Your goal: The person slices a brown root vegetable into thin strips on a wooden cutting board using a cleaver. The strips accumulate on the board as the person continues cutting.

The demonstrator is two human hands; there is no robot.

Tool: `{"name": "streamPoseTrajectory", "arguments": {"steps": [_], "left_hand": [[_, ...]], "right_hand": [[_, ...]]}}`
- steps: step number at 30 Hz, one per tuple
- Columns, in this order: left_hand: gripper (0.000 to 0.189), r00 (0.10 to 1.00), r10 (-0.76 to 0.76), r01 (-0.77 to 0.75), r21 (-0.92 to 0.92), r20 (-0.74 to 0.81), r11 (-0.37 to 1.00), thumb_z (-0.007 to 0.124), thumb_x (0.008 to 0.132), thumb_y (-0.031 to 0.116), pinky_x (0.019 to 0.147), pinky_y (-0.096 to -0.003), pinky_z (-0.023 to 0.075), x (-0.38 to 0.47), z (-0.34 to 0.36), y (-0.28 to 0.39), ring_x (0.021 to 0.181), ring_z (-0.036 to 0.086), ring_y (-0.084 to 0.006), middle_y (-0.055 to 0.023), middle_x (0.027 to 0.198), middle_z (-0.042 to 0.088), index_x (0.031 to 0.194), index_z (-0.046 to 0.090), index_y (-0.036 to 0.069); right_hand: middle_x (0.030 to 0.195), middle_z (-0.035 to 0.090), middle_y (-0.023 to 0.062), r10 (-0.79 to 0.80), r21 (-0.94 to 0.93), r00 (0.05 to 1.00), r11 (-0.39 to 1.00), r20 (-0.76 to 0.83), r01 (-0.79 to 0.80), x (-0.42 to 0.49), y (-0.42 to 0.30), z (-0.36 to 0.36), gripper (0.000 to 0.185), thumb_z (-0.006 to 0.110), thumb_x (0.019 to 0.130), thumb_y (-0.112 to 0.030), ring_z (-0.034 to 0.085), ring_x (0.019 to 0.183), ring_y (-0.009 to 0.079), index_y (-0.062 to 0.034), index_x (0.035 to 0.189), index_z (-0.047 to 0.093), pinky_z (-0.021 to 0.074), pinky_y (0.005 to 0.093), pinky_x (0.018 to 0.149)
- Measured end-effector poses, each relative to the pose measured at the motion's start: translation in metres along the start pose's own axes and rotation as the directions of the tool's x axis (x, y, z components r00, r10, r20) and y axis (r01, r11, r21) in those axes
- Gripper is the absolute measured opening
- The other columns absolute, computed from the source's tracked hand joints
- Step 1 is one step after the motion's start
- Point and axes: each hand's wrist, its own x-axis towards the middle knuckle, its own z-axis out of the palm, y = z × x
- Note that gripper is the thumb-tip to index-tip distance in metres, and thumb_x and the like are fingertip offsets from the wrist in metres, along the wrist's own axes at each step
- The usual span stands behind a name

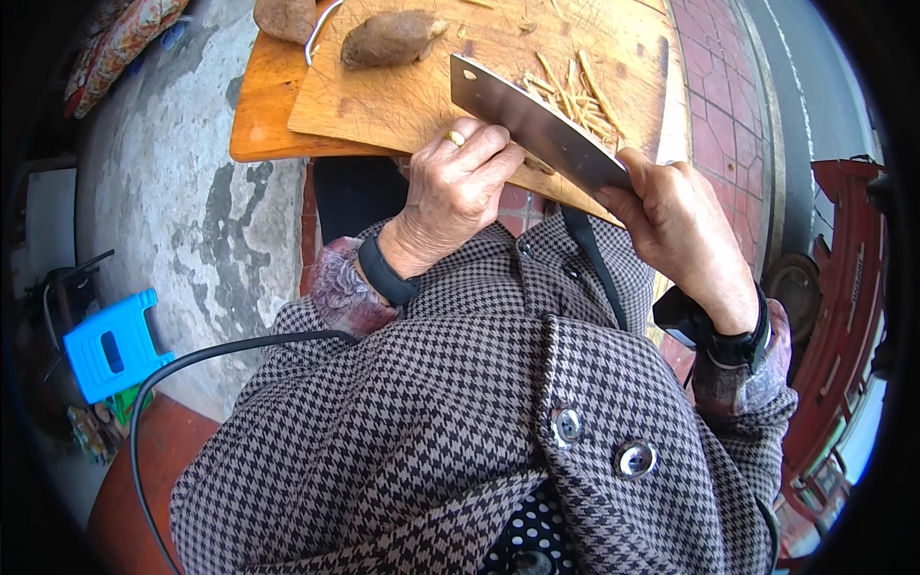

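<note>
My right hand [675,208] grips a broad-bladed cleaver [535,118] by its handle, which my fingers hide. The blade slants up to the left over the near part of a wooden cutting board [374,104]. Against the blade's near side are the curled fingers of my left hand [463,176], with a ring on one of them. What lies under those fingertips is hidden. A small brown piece [539,165] shows at the board's near edge, below the blade. Beyond the cleaver lies a loose heap of thin pale strips [575,100]. A brown tuber or root [392,39] rests farther left.
The board sits on a wooden table [262,108]. Another brown lump [285,20] is at its far left, beside a white cord or rim [320,32]. A blue plastic stool [115,345] stands left, a red vehicle [837,309] right. A black cable [215,352] runs beside my left sleeve.
</note>
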Motion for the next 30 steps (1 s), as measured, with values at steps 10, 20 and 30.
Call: {"name": "streamPoseTrajectory", "arguments": {"steps": [10, 20, 30], "left_hand": [[0.029, 1.000, 0.008, -0.007, -0.046, 0.030, 0.999, 0.067, 0.060, -0.007, 0.069, -0.0356, 0.0556, -0.001, 0.001, -0.001, 0.082, 0.064, -0.0266, -0.0101, 0.091, 0.066, 0.089, 0.070, -0.002], [0.030, 0.999, 0.005, -0.002, -0.068, 0.043, 0.998, 0.067, 0.061, -0.009, 0.073, -0.0371, 0.0566, -0.004, 0.003, -0.002, 0.085, 0.065, -0.0296, -0.0122, 0.093, 0.067, 0.090, 0.069, -0.003], [0.029, 0.999, -0.047, 0.047, -0.072, 0.014, 0.996, 0.067, 0.066, -0.012, 0.075, -0.0365, 0.0561, 0.005, -0.002, -0.001, 0.087, 0.066, -0.0311, -0.0132, 0.094, 0.068, 0.094, 0.071, -0.003]], "right_hand": [[0.066, 0.060, 0.0220, 0.042, 0.043, 0.993, 0.998, 0.112, -0.048, 0.007, 0.005, -0.003, 0.020, 0.069, 0.091, -0.014, 0.065, 0.068, 0.0411, 0.0001, 0.082, 0.060, 0.0500, 0.0464, 0.057], [0.070, 0.063, 0.0267, 0.056, 0.192, 0.996, 0.979, 0.069, -0.069, 0.044, -0.002, 0.018, 0.020, 0.073, 0.086, -0.012, 0.068, 0.069, 0.0413, 0.0067, 0.083, 0.067, 0.0517, 0.0441, 0.061], [0.060, 0.062, 0.0134, 0.262, 0.338, 0.965, 0.910, -0.018, -0.241, 0.042, 0.023, 0.000, 0.022, 0.071, 0.092, -0.016, 0.062, 0.055, 0.0155, 0.0057, 0.088, 0.068, 0.0476, 0.0319, 0.051]]}}
